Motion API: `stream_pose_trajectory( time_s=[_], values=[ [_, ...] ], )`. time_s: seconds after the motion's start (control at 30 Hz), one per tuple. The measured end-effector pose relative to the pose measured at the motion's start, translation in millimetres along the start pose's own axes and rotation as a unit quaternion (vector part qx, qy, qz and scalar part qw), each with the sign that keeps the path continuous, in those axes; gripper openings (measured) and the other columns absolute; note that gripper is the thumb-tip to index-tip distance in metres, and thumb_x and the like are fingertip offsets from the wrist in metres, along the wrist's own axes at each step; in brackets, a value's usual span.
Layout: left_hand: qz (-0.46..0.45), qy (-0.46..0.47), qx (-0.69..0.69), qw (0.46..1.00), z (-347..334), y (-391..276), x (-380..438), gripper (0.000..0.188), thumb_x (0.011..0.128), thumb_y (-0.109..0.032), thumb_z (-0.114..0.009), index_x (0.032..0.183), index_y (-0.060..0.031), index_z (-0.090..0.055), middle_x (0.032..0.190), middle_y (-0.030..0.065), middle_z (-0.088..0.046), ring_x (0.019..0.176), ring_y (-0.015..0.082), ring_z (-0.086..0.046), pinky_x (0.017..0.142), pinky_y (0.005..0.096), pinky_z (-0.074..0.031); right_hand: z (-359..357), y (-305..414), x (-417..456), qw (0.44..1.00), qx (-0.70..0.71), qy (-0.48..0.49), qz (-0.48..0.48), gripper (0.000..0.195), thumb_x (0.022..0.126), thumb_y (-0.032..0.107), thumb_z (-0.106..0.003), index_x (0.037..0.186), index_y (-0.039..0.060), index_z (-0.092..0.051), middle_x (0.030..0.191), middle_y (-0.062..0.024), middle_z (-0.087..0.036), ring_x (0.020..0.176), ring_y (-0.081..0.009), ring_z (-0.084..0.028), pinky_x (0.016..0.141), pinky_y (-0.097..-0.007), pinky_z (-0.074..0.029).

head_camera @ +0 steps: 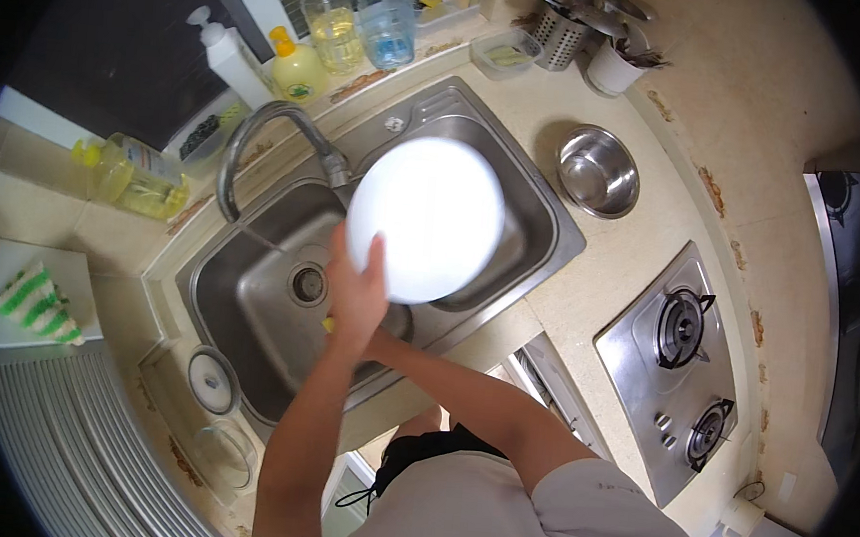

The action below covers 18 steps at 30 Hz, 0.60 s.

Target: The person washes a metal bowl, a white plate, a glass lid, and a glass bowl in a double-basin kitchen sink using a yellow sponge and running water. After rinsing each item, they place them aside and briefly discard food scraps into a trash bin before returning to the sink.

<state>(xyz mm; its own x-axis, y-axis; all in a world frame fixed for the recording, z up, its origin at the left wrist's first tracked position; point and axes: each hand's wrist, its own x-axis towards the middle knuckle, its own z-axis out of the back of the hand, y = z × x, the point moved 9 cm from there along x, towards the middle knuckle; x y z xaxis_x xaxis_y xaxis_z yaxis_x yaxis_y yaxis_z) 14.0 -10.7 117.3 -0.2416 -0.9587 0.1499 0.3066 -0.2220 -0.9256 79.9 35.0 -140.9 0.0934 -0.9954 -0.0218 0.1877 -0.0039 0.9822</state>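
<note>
My left hand (pixel 360 290) grips the near-left edge of a round white plate (pixel 430 220), its thumb lying on the plate's bright face. The plate is held over the divider and right basin of a double stainless steel sink (pixel 546 217). Below and behind my left wrist, my right hand (pixel 378 346) is mostly hidden. A small yellow bit (pixel 329 324) shows beside it; I cannot tell whether my right hand holds it. From the curved faucet (pixel 280 108), a thin stream of water falls into the left basin near the drain (pixel 309 285).
A steel bowl (pixel 598 172) and a gas hob (pixel 669 375) are to the right. Pump bottles (pixel 298 72) line the window ledge. Left of the sink are a round lid (pixel 213 380), a glass container (pixel 226 452) and a striped cloth (pixel 38 305).
</note>
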Motion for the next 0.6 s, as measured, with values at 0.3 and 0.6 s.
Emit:
stream_pose_trajectory(
  time_s=[0.3, 0.6],
  values=[
    [0.119, 0.151, 0.053, 0.98, -286, 13, 78, 0.034, 0.103, -0.024, -0.054, 0.111, 0.0076, -0.064, 0.103, 0.0344, -0.068, 0.093, 0.0456, -0.071, 0.085, 0.0523, -0.056, 117, 68, -48, 0.994, 0.06, 0.061, -0.062, 0.044, 0.098, 0.027, -0.067, 0.132, 0.0083, -0.047, 0.096, -0.0106, -0.065, 0.081, -0.0219, -0.064, 0.071, -0.0392, -0.048],
    [0.12, 0.16, 0.132, 0.971, -337, 3, 96, 0.061, 0.103, -0.049, -0.052, 0.102, 0.0109, -0.064, 0.079, 0.0286, -0.07, 0.085, 0.0423, -0.073, 0.072, 0.0476, -0.06, 172, 82, -54, 0.989, 0.031, 0.043, -0.139, 0.045, 0.096, 0.034, -0.069, 0.131, 0.0124, -0.052, 0.094, -0.0077, -0.066, 0.07, -0.0181, -0.063, 0.063, -0.039, -0.048]
  ],
)
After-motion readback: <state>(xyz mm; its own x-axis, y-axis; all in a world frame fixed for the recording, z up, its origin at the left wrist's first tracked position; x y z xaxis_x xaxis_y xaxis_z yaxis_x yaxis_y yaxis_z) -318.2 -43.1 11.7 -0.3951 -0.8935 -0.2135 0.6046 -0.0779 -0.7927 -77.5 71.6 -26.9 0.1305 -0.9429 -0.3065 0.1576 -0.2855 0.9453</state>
